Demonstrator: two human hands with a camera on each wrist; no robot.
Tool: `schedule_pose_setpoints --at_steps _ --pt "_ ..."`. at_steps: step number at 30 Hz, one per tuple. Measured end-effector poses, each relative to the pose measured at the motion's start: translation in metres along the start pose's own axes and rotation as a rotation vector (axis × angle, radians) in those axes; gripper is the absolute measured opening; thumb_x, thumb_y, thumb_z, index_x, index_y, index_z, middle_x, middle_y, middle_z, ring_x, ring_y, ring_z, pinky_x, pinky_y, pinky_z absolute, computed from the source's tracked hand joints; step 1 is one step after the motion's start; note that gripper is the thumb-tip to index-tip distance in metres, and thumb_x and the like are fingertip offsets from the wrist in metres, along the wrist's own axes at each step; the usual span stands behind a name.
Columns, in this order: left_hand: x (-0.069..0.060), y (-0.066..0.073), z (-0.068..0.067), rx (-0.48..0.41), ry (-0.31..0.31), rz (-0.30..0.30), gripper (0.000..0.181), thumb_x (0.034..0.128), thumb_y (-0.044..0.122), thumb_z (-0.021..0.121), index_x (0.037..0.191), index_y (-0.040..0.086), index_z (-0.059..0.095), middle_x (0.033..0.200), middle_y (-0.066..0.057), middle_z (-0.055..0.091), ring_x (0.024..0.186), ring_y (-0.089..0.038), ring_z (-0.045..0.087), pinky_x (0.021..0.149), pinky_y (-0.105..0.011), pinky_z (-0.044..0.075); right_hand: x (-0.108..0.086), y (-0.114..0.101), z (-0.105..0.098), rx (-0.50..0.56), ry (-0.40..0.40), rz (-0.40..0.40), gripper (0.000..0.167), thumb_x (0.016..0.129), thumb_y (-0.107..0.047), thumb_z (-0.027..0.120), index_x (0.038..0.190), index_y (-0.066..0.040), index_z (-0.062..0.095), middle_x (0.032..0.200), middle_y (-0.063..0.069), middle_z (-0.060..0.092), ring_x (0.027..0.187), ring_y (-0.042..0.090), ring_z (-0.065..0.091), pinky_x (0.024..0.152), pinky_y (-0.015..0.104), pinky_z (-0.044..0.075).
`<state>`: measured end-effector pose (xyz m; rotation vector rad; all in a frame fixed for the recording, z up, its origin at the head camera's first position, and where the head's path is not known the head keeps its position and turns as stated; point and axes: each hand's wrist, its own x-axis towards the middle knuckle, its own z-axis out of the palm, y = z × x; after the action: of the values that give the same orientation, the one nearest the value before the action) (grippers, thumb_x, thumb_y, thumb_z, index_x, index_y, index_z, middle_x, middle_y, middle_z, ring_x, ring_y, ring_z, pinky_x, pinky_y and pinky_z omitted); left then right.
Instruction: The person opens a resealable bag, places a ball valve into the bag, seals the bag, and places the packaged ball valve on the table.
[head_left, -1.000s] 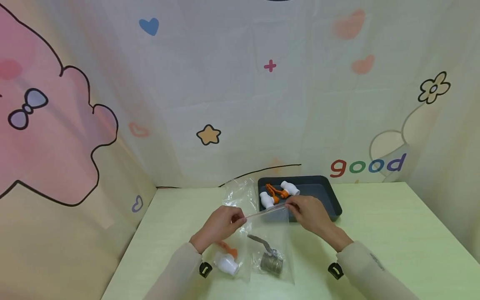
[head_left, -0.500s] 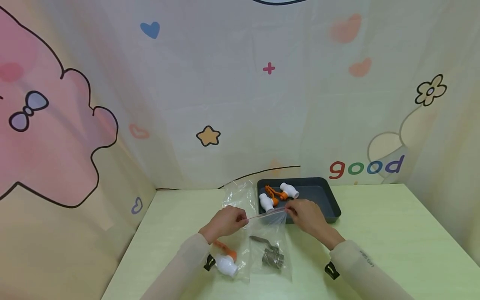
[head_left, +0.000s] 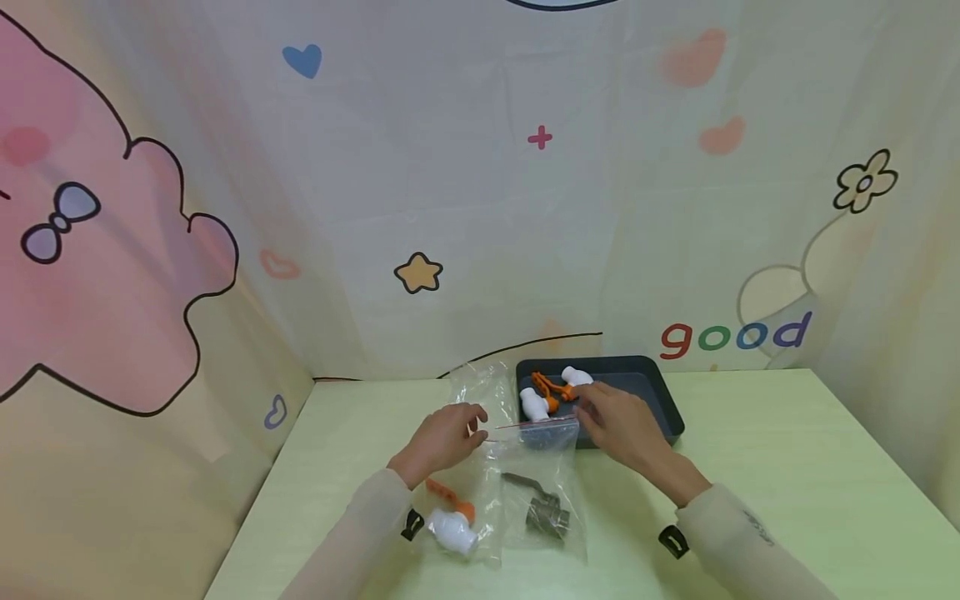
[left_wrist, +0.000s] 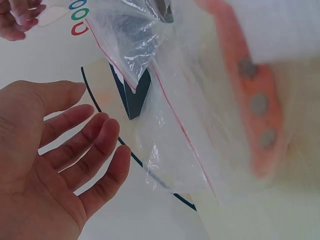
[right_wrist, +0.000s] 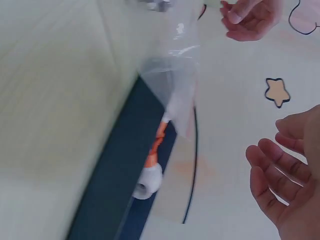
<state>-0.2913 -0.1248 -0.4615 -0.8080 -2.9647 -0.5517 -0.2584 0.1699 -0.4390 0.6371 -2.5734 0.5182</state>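
A clear zip bag [head_left: 536, 450] holds a grey metal ball valve [head_left: 547, 517] with a lever handle; its red-lined top edge overlaps the tray's front. Left of it, a second clear zip bag [head_left: 483, 387] contains a white plastic ball valve [head_left: 452, 532] with an orange handle [left_wrist: 257, 102]. My left hand [head_left: 442, 437] hovers beside the left end of the metal valve's bag, its fingers spread and holding nothing. At that bag's right top corner is my right hand [head_left: 618, 421]. The right wrist view shows its fingers relaxed and apart from the plastic.
A dark tray [head_left: 637, 383] stands at the back of the pale green table [head_left: 750, 467]. Inside its left part lie two white valves [head_left: 535, 404] with orange handles. A printed curtain [head_left: 480, 167] hangs behind the table.
Both hands pinched the top edge of the metal valve's bag earlier; now they have let go and their fingers have opened. The left hand has drawn slightly away to the left.
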Motion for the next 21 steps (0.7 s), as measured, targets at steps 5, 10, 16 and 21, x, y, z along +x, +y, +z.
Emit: schedule_pose_setpoints --at_steps 5,10,16,21 --pt "0.001 0.0 -0.005 0.02 0.055 0.031 0.028 0.0934 0.024 0.066 0.118 0.01 0.064 0.105 -0.007 0.069 0.094 -0.022 0.065 0.076 -0.039 0.054 -0.005 -0.009 -0.019 -0.009 0.03 -0.056 0.027 0.09 -0.022 0.071 0.115 -0.012 0.067 0.105 0.003 0.07 0.08 0.014 0.067 0.066 0.032 0.055" --pt "0.009 -0.002 -0.005 0.079 0.054 0.027 0.038 0.0924 0.025 0.066 0.127 0.012 0.06 0.126 -0.011 0.065 0.112 -0.029 0.064 0.087 -0.049 0.054 -0.014 -0.016 -0.034 -0.027 0.045 -0.105 0.036 0.089 -0.026 0.072 0.122 -0.013 0.065 0.12 0.008 0.067 0.098 0.025 0.069 0.078 0.042 0.058" --pt "0.022 -0.006 0.0 0.156 -0.053 -0.031 0.047 0.0932 0.031 0.066 0.137 0.017 0.055 0.139 -0.006 0.058 0.125 -0.028 0.057 0.093 -0.052 0.052 -0.03 -0.019 -0.043 -0.042 0.016 -0.149 0.045 0.088 -0.028 0.073 0.129 -0.014 0.062 0.13 0.011 0.062 0.11 0.032 0.065 0.085 0.048 0.056" --pt "0.033 -0.011 0.009 0.181 -0.095 -0.073 0.051 0.0917 0.032 0.067 0.138 0.017 0.054 0.139 -0.006 0.058 0.122 -0.027 0.058 0.093 -0.05 0.052 -0.042 -0.021 -0.044 -0.051 -0.029 -0.15 0.048 0.088 -0.03 0.073 0.131 -0.015 0.061 0.133 0.011 0.06 0.114 0.033 0.064 0.089 0.051 0.054"
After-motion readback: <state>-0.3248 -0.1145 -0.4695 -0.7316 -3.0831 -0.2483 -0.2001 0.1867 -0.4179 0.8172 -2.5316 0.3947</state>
